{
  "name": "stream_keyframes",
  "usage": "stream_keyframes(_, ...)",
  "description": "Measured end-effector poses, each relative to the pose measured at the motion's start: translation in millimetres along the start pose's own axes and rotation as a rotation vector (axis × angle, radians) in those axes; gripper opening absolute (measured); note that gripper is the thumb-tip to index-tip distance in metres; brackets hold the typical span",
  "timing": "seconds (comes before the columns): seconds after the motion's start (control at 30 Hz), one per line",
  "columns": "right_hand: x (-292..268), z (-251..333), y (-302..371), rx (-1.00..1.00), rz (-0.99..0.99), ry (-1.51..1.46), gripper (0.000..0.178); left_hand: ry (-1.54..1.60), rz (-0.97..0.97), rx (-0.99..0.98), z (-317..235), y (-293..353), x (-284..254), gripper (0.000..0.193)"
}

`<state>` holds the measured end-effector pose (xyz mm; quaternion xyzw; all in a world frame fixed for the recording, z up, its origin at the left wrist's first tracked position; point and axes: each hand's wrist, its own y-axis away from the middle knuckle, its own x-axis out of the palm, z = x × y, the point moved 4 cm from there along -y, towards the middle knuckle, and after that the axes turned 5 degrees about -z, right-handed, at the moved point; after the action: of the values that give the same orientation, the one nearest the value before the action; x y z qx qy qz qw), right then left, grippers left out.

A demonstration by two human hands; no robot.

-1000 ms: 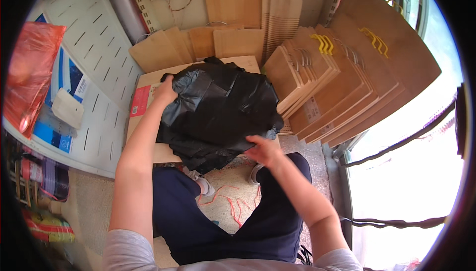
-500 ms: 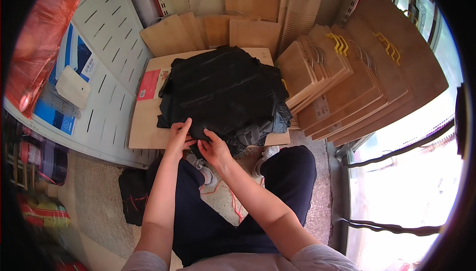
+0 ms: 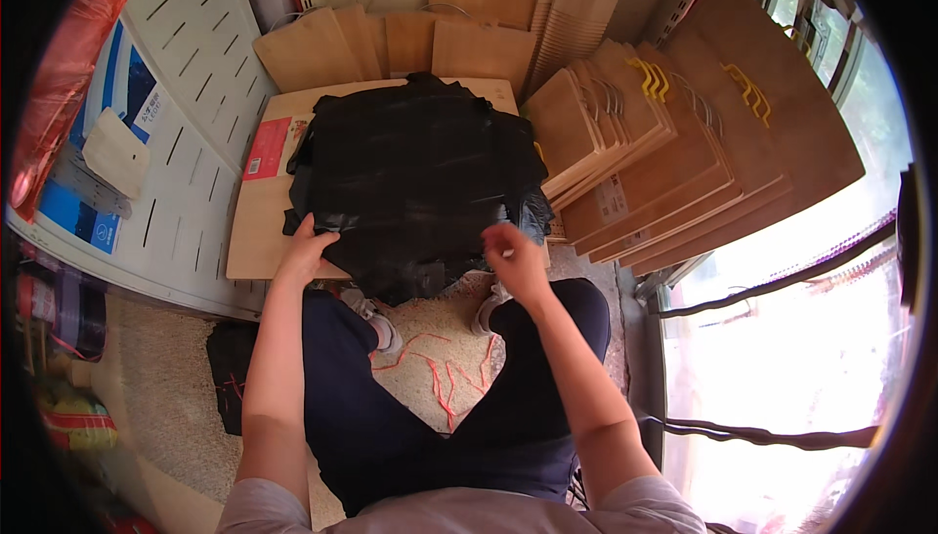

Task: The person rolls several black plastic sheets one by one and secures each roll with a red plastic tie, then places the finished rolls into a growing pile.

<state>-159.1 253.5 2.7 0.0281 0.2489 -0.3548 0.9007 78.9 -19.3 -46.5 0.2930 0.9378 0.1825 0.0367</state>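
Note:
A loose stack of thin black plastic bags (image 3: 401, 172) is spread over a pale wooden board (image 3: 256, 226), its near edge drooping past the board toward my knees. My left hand (image 3: 306, 251) rests at the stack's near left corner, thumb and forefinger spread apart on the plastic; its other fingers are partly hidden. Over the near right part of the bags is my right hand (image 3: 515, 256), its fingers curled closed. Whatever those fingers may hold is hidden.
Wooden cutting boards (image 3: 625, 143) with handles lean in a row at the right. More boards (image 3: 318, 50) and a ridged washboard (image 3: 576, 21) stand behind. At left is a white slotted panel (image 3: 200, 94). Red string (image 3: 445, 383) lies on the floor between my feet.
My hands, close together at the near edge before, have moved apart: left to the corner, right across to the right side. The near edge of the bags now hangs lower and smoother.

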Motion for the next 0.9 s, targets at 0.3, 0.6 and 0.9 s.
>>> stream_keyframes(0.3, -3.3, -4.2, -25.3, -0.661, 0.056, 0.751, 0.058, -0.105, -0.012, -0.07, -22.3, -26.4, 3.7, 0.06)
stream_keyframes(0.6, -4.7, -1.1, -27.7, -0.589, 0.071, 0.646, 0.057, -0.237, 0.173, 0.254, -22.5, 36.8, 9.4, 0.07)
stream_keyframes(0.9, 15.7, 13.9, -32.3, -0.665, 0.167, 0.704, 0.069, -1.174, -0.262, 0.989, -50.8, 53.3, 38.3, 0.068)
